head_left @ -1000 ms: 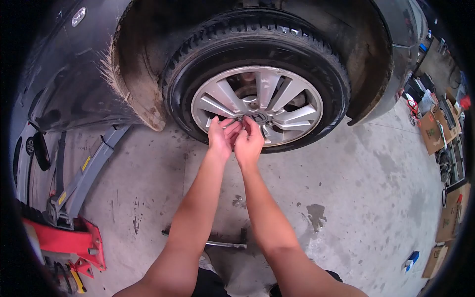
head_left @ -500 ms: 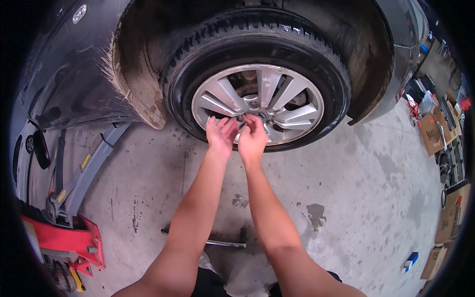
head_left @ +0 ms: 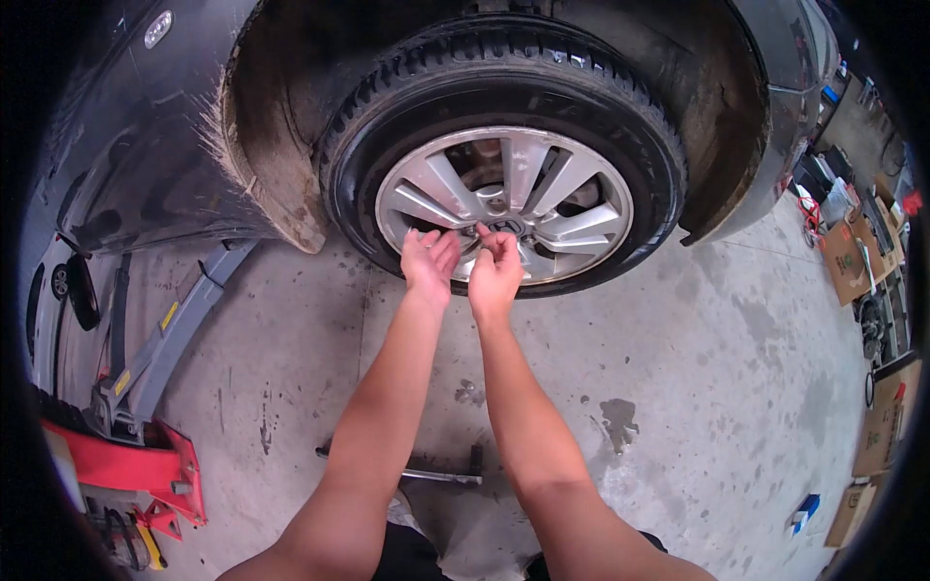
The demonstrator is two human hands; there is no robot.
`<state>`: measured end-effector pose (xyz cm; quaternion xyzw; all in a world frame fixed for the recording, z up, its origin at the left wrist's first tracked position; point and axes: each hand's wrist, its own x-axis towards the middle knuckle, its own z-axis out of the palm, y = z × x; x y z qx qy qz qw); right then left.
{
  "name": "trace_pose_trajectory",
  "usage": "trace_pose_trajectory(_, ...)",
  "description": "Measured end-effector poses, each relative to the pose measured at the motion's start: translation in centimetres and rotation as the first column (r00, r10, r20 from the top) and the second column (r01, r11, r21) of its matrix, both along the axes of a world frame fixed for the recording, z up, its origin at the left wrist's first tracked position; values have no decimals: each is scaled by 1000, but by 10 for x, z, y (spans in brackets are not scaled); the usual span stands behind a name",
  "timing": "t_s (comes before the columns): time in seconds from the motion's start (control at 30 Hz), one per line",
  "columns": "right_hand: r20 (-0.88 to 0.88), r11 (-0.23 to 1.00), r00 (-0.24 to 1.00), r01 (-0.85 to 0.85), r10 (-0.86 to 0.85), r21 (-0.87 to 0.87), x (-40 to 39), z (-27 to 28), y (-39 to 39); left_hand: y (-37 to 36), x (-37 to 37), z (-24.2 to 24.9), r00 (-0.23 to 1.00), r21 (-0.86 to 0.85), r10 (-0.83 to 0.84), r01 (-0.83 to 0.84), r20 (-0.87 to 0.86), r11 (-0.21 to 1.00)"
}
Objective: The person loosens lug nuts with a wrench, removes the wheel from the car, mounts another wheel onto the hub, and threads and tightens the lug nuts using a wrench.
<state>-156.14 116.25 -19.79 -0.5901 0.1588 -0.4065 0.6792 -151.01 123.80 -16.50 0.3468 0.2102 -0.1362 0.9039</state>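
A silver alloy wheel (head_left: 523,165) with a black tire (head_left: 639,126) hangs in the wheel well in front of me, a round badge cap (head_left: 505,229) at its hub. Palm up, my left hand (head_left: 428,259) is at the wheel's lower left spokes, its fingers stretched out and apart. Beside it, my right hand (head_left: 495,269) is just below the badge cap, fingers curled together in a pinch. Whatever those fingertips hold, if anything, is too small to make out. Both hands partly cover the lower spokes.
A grey lift arm (head_left: 184,324) reaches in from the left above a red metal jack (head_left: 131,460). A dark bar-shaped tool (head_left: 441,475) lies on the concrete floor (head_left: 697,387) beneath my arms. Cardboard boxes (head_left: 852,257) and a blue box (head_left: 804,513) are at the right.
My left hand has shifted slightly left and down. My right hand has drawn slightly down from the hub, so more of the badge cap shows. The wheel looks unmoved.
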Motion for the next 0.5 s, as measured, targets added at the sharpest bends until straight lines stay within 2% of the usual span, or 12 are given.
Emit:
trace_pose_trajectory(0.03, 1, 1000, 1000, -1, 1, -2, 0, -1, -2, -1, -1, -4, 996, 40, -91, 92, -13, 995)
trace_pose_trajectory(0.07, -33, 987, 997, -71, 77, 145, -1, -2, -6, -2, -2, -7, 983, 79, -180, 182, -28, 980)
trace_pose_trajectory(0.1, -55, 947, 986, -133, 155, 292, -2, 0, -8, -3, -4, -1, 983, 77, -179, 181, -25, 981)
trace_pose_trajectory(0.13, -17, 960, 991, -125, 133, 251, -4, 2, -9, -5, -6, 4, 985, 56, -173, 173, -14, 983)
trace_pose_trajectory(0.23, 68, 943, 983, -181, 169, 279, -1, -3, -17, -11, -11, 0, 991, 53, -131, 131, 4, 990)
trace_pose_trajectory(0.3, 66, 925, 976, -219, 209, 310, 6, -17, -17, -16, -16, -6, 997, 77, -39, 34, 61, 996)
trace_pose_trajectory(0.37, -95, 838, 956, -192, 277, 511, -2, -11, -16, -17, -18, -9, 997, 76, -16, 11, 73, 997)
trace_pose_trajectory(0.43, -84, 828, 953, -208, 292, 521, -4, -7, -18, -14, -13, -16, 970, 118, 61, -90, 233, 989)
trace_pose_trajectory(0.47, -24, 780, 952, -236, 306, 579, -4, -8, -18, -13, -11, -21, 971, 122, 62, -92, 231, 988)
trace_pose_trajectory(0.5, 34, 729, 949, -264, 314, 631, -6, -8, -18, -13, -10, -21, 974, 195, 15, -60, 224, 979)
